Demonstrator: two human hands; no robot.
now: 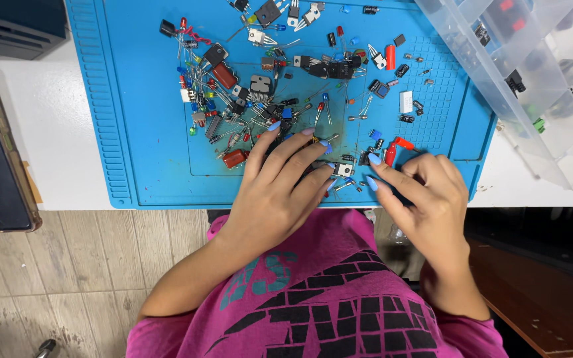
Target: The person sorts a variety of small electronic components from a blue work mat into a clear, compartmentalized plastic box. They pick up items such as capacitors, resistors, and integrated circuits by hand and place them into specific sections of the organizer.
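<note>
Your left hand (283, 179) lay flat on the blue mat (134, 132), fingers spread, likely fencing off loose parts from the heap (253, 99). Your right hand (426, 192) reached in beside it, index and thumb nearly together but pinching nothing I could make out. Between both hands sat a small black transistor (344, 170), metal tab toward you, long axis running roughly away from you; leads hard to tell. Clear compartment box (532, 79) stood off right.

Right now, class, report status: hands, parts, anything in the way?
Left hand spread flat over parts on the blue mat. Right hand fingering small parts at the mat's front edge. Clear organiser box stands right.
</note>
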